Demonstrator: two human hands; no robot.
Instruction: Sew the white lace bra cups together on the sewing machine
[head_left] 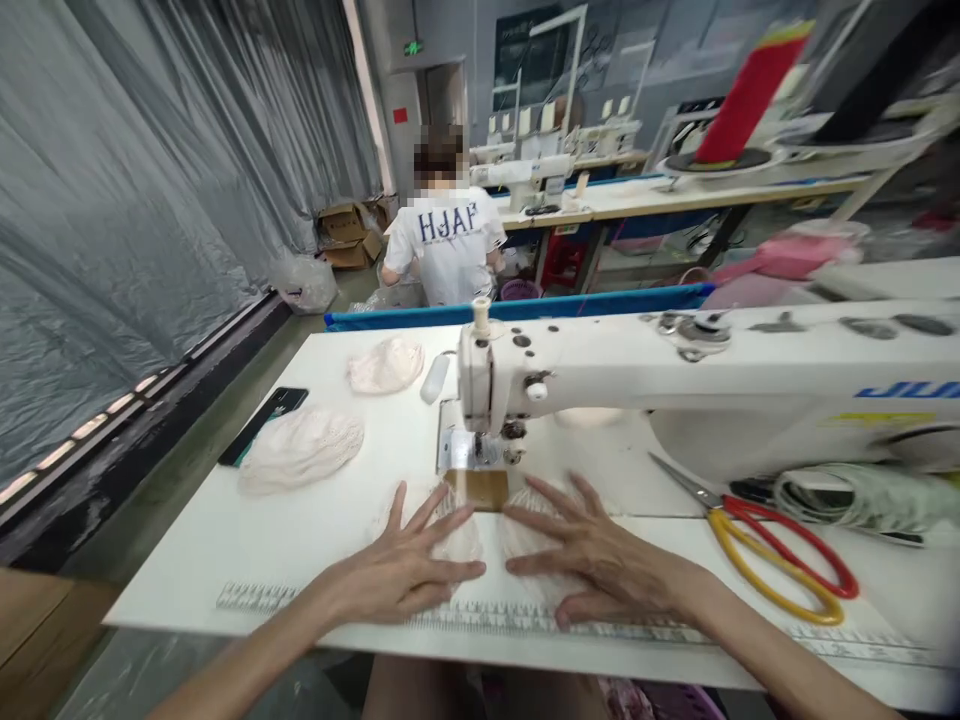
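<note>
My left hand (pixel 420 560) lies flat with fingers spread over a pale, sheer cloth piece (pixel 466 538) on the white table. Over a second pale cloth piece (pixel 525 510), my right hand (pixel 577 550) rests the same way, slightly blurred. A narrow gap of tabletop separates the two hands. Just beyond them, the sewing machine's needle area (pixel 480 450) stands above a metal plate, with a brown strip (pixel 480 490) in front of it. Both palms hide much of the cloth.
Scissors (pixel 780 550) with red and yellow handles lie at right, beside coiled pale cord (pixel 832 495). Pale cloth stacks (pixel 304 450) and a dark phone (pixel 262 430) are at left. A ruler strip (pixel 495 615) runs along the front edge. A person (pixel 448 235) sits ahead.
</note>
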